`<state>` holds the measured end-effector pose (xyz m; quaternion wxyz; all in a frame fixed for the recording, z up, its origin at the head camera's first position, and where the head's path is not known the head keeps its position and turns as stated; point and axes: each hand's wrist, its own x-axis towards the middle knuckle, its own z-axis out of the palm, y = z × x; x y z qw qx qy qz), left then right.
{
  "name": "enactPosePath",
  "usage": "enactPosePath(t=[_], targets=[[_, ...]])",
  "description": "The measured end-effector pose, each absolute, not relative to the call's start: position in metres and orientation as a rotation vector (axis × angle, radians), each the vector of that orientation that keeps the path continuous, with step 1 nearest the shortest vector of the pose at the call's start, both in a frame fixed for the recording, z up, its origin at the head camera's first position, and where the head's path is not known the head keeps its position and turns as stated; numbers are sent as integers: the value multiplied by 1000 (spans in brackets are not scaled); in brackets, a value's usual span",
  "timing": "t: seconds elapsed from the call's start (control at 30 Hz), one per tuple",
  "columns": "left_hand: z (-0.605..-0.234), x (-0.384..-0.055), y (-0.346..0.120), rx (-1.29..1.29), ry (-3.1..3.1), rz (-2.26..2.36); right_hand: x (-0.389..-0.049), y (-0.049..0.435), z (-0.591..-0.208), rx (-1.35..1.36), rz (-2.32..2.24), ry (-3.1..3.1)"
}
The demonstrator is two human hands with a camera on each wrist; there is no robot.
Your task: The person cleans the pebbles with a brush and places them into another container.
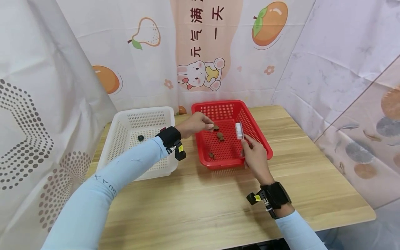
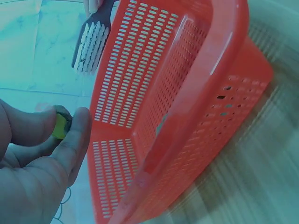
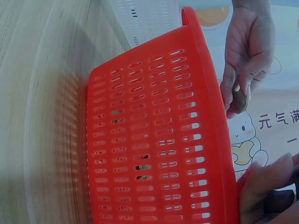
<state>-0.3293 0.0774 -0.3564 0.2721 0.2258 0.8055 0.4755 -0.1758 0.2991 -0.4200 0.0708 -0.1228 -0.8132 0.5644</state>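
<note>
Over the red basket [image 1: 257,129], my left hand [image 1: 196,124] pinches a small roundish brown thing [image 2: 61,122] between thumb and fingertips. It shows a yellow-green side in the left wrist view and looks dark and smooth in the right wrist view [image 3: 238,101]; its kind is unclear. My right hand [image 1: 257,156] grips a brush [image 1: 239,131] by its dark handle at the basket's right side, white bristles facing left, apart from the pinched thing. A few small brown things [image 1: 220,136] lie on the basket floor, one of them [image 1: 211,155] near the front wall.
Left of the red basket stands a white basket [image 1: 142,110] holding a small dark round thing [image 1: 140,138]. My left forearm crosses its front right part. Both baskets rest on the wooden table [image 1: 187,208], with a printed curtain [image 1: 150,69] close behind.
</note>
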Motion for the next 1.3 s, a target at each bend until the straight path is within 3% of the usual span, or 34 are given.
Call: enactPosePath(t=[0.57, 1.3], targets=[[-370, -321, 74, 540, 2006, 1510, -174, 296, -422, -290, 1627, -2444], [-382, -314, 71, 306, 1688, 1809, -177, 260, -423, 48, 1223, -2471]])
